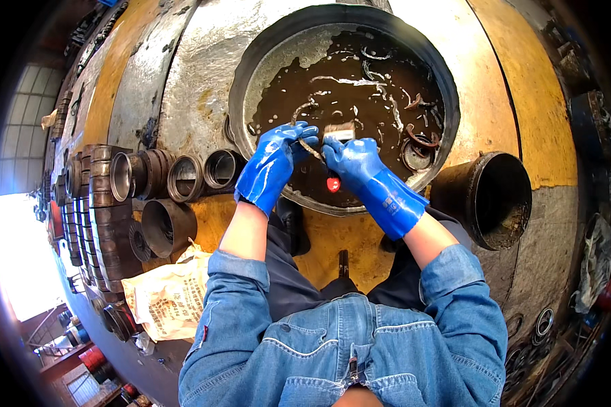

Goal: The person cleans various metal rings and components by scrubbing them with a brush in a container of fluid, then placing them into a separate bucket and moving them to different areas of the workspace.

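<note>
Now I'm mid-scrub over the basin of dark oily liquid, my left hand pinching a thin metal part while my right hand grips the red-handled brush; next, I judge, steady strokes.

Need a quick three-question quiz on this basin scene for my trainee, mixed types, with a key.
1. True or false: both hands wear blue gloves.
2. What does the right hand hold over the basin? A) a brush with a red-tipped handle B) a hammer C) a white sack
3. Fill in: the left hand pinches a thin curved metal ____.

Key: 1 true. 2 A: the brush points its bristles at the dark liquid. 3 ring or strip; its exact shape is hard to tell.
</note>
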`<state>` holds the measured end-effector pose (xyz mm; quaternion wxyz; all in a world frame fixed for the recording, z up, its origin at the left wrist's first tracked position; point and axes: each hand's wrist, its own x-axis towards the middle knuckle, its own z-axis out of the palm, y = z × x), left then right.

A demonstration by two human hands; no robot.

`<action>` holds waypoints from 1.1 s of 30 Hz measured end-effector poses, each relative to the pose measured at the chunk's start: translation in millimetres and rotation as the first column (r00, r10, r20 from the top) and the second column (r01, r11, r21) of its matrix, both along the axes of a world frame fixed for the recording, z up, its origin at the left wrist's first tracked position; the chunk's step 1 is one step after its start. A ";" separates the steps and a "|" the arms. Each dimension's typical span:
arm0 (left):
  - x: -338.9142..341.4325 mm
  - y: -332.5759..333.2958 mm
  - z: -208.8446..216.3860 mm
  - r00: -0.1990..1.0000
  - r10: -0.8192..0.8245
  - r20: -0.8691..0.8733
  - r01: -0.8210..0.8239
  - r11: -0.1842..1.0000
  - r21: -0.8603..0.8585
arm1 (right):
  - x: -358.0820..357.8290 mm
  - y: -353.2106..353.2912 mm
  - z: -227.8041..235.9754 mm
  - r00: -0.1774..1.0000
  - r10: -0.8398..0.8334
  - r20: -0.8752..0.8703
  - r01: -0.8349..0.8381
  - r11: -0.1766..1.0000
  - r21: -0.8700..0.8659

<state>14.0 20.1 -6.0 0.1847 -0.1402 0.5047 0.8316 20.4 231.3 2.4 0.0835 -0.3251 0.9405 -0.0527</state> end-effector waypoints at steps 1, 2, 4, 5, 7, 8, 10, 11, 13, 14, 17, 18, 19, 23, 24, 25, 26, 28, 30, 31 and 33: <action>-3.2 0.5 -3.5 1.000 0.006 -0.006 -0.006 1.000 -0.011 | -0.6 8.7 -14.4 1.000 0.027 -0.001 -0.027 0.980 -0.198; -3.3 0.4 -3.1 1.000 0.009 0.004 -0.009 0.998 -0.062 | -0.7 13.7 -20.5 0.998 0.058 -0.006 -0.056 0.917 -0.394; -2.2 -1.2 -2.8 0.999 0.023 0.023 -0.019 0.986 -0.163 | 1.5 13.0 -21.8 0.981 -0.119 0.151 0.188 0.752 -0.631; -1.5 -5.0 -7.3 0.998 0.033 0.052 -0.022 0.978 -0.207 | -1.8 15.7 -15.3 0.944 -0.207 0.256 0.325 0.717 -0.617; -2.3 -4.1 -8.9 0.998 -0.048 0.036 0.056 0.961 -0.271 | -16.1 26.9 -16.0 0.782 -0.334 0.526 0.622 0.480 -0.619; -4.2 -1.2 -8.8 0.995 -0.094 0.030 0.099 0.949 -0.300 | -21.7 33.6 -18.5 0.722 -0.383 0.577 0.690 0.335 -0.641; 0.4 1.5 -4.4 0.991 -0.115 0.071 0.133 0.934 -0.333 | -31.6 48.8 -27.6 0.569 -0.412 0.712 0.819 0.207 -0.535; 3.8 2.9 -2.4 0.991 -0.114 0.074 0.133 0.930 -0.342 | -24.9 48.2 -12.9 0.581 -0.233 0.780 0.811 0.094 -0.577; 5.7 6.3 7.4 0.988 -0.118 0.097 0.145 0.927 -0.346 | -21.7 34.3 4.0 0.601 -0.043 0.798 0.799 0.001 -0.601; 4.5 5.3 2.7 0.991 -0.120 0.059 0.132 0.941 -0.310 | -21.8 25.4 11.0 0.635 0.015 0.773 0.773 -0.011 -0.635; 0.1 5.5 -9.6 0.995 -0.105 0.002 0.101 0.956 -0.275 | -27.2 8.0 7.6 0.761 0.076 0.644 0.603 0.283 -0.746; -2.6 4.2 -16.2 0.992 -0.126 -0.023 0.112 0.938 -0.327 | -25.6 6.1 8.3 0.772 0.030 0.634 0.592 0.330 -0.736; -5.8 3.4 -17.4 0.987 -0.151 -0.050 0.121 0.916 -0.382 | -30.1 3.8 5.0 0.813 0.006 0.582 0.559 0.272 -0.783; -2.1 4.2 -17.3 0.983 -0.171 -0.065 0.139 0.931 -0.339 | -45.9 14.3 5.0 0.750 -0.295 0.592 0.656 0.225 -0.720; -1.1 7.0 -16.8 0.990 -0.129 -0.062 0.107 0.955 -0.277 | -44.9 15.2 -4.0 0.700 -0.294 0.651 0.678 -0.015 -0.735; -2.1 5.9 -16.7 0.984 -0.163 -0.075 0.127 0.927 -0.353 | -48.5 23.3 -10.1 0.628 -0.392 0.672 0.734 0.012 -0.679; -1.8 7.2 -14.4 0.986 -0.159 -0.058 0.128 0.926 -0.355 | -53.8 36.6 -16.9 0.547 -0.489 0.679 0.789 0.031 -0.614; 0.6 9.6 -7.5 0.990 -0.142 -0.026 0.124 0.926 -0.357 | -65.5 48.0 -22.3 0.421 -0.652 0.631 0.885 0.144 -0.442; 1.5 14.1 1.2 0.988 -0.155 -0.011 0.138 0.906 -0.400 | -59.4 56.2 -20.5 0.423 -0.638 0.644 0.892 0.165 -0.422; 4.1 12.2 4.2 0.988 -0.152 -0.003 0.136 0.894 -0.426 | -54.8 52.5 -7.7 0.461 -0.547 0.699 0.875 0.150 -0.460; 8.4 7.7 4.1 0.988 -0.149 -0.033 0.122 0.899 -0.420 | -42.8 36.0 9.7 0.593 -0.203 0.779 0.803 0.081 -0.590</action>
